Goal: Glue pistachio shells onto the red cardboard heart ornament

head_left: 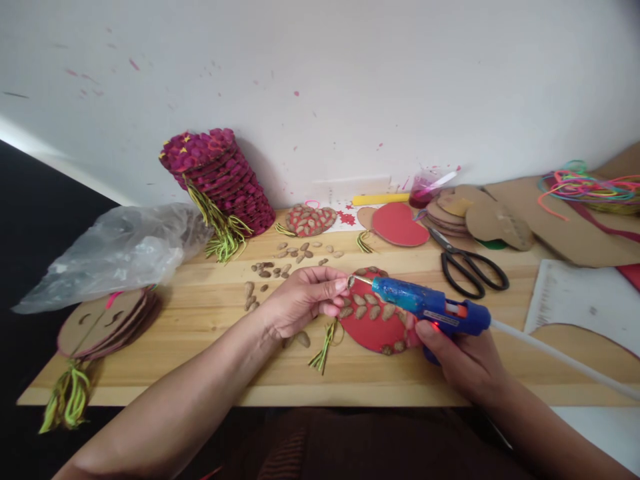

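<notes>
The left hand's (303, 300) grip pinches a brown shell (351, 283) between thumb and fingertips, at the glue gun's (410, 298) tip; whether they touch is unclear. The right hand (467, 363) is wrapped around the gun's handle. Below both lies a red cutout (367, 335) bearing rows of shells, near the middle of the table's (280, 377) front edge, a yellow-green tassel (325, 350) at its left. Loose shells (266, 273) lie beyond the left hand; scissors (456, 251) lie toward the back edge, right of centre. A plastic bag (115, 247) lies by the left edge.
</notes>
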Demonstrator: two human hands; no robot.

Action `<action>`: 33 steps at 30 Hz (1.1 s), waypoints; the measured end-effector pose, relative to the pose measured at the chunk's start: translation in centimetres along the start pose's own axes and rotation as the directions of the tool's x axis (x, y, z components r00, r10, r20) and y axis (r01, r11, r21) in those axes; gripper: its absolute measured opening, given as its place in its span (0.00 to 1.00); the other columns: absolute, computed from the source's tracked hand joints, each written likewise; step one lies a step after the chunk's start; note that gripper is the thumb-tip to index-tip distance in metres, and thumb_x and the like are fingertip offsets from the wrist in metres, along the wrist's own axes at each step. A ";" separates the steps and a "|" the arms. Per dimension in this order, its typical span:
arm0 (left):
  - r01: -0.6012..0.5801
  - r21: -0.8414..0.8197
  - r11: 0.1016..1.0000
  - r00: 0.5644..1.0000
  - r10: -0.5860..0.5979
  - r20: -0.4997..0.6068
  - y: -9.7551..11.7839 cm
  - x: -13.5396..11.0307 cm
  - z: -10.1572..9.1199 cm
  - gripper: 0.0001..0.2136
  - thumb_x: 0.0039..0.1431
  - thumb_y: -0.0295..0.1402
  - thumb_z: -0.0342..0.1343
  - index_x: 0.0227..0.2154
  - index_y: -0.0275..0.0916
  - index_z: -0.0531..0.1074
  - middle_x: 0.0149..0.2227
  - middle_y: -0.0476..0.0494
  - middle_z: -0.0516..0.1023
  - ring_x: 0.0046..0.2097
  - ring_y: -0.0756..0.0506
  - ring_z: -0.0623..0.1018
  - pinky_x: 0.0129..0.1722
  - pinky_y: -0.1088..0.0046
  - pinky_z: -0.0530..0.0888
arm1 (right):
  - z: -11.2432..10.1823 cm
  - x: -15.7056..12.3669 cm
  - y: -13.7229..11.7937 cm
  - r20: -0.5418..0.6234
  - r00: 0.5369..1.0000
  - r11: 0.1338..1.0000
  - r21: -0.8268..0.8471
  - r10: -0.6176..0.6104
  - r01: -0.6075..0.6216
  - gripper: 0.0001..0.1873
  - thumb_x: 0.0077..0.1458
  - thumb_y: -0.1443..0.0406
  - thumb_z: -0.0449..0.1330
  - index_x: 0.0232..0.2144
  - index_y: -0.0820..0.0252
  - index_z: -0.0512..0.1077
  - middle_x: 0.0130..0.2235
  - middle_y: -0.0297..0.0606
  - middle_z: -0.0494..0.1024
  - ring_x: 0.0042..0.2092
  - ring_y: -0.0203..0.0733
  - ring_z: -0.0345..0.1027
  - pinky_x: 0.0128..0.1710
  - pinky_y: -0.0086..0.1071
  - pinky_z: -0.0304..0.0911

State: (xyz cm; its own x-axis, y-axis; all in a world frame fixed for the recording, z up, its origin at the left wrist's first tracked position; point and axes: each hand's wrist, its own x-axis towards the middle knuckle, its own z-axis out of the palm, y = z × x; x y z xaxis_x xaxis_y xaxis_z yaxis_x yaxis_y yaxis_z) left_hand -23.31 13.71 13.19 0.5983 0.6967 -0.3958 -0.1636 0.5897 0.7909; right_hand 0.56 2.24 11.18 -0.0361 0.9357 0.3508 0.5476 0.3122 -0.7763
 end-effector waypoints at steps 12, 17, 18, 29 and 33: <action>-0.019 -0.006 1.000 1.000 0.019 0.005 0.0 0.1 -0.1 0.14 0.44 0.32 0.75 0.30 0.32 0.77 0.27 0.47 0.79 0.25 0.56 0.75 0.23 0.85 0.71 | 0.2 -0.3 0.6 0.028 0.999 0.999 -0.007 0.039 -0.038 0.13 0.63 0.60 0.56 0.27 0.55 0.70 0.25 0.34 0.72 0.26 0.40 0.67 0.26 0.33 0.64; -0.027 -0.007 1.000 1.000 0.027 -0.012 0.1 0.0 0.1 0.15 0.43 0.33 0.75 0.31 0.32 0.77 0.27 0.47 0.78 0.25 0.56 0.75 0.22 0.86 0.70 | 0.1 -0.3 0.6 0.010 1.000 1.000 -0.003 0.020 -0.020 0.12 0.63 0.61 0.56 0.27 0.54 0.69 0.24 0.33 0.71 0.26 0.41 0.67 0.26 0.34 0.64; -0.029 -0.007 1.000 0.999 0.029 -0.019 0.1 -0.1 0.1 0.15 0.43 0.33 0.75 0.31 0.32 0.77 0.27 0.48 0.78 0.25 0.56 0.75 0.22 0.86 0.70 | 0.1 -0.2 0.5 0.020 1.000 1.000 -0.007 0.007 -0.006 0.12 0.63 0.61 0.56 0.27 0.54 0.70 0.25 0.33 0.72 0.26 0.41 0.68 0.26 0.34 0.65; -0.024 -0.045 0.999 0.999 0.023 -0.027 -0.1 0.0 0.0 0.15 0.43 0.32 0.75 0.32 0.32 0.78 0.26 0.48 0.77 0.24 0.56 0.74 0.21 0.86 0.69 | -0.1 -0.1 -0.1 0.109 0.994 0.999 -0.003 -0.031 0.032 0.14 0.63 0.60 0.57 0.26 0.54 0.73 0.25 0.35 0.76 0.26 0.41 0.70 0.26 0.34 0.66; -0.024 -0.058 0.998 1.000 0.023 -0.021 -0.1 0.0 0.1 0.14 0.43 0.32 0.75 0.31 0.32 0.78 0.26 0.48 0.78 0.24 0.56 0.75 0.21 0.87 0.69 | -0.1 -0.1 -0.2 0.085 0.996 1.000 -0.003 -0.005 0.006 0.16 0.63 0.59 0.57 0.24 0.54 0.73 0.24 0.35 0.76 0.26 0.42 0.71 0.26 0.34 0.66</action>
State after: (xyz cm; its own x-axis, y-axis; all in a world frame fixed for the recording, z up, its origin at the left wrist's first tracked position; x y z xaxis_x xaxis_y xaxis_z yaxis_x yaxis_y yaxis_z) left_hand -23.20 13.61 13.11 0.5780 0.7183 -0.3872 -0.2232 0.5956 0.7717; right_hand 0.52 2.09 11.30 -0.1100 0.9446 0.3091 0.5496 0.3170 -0.7730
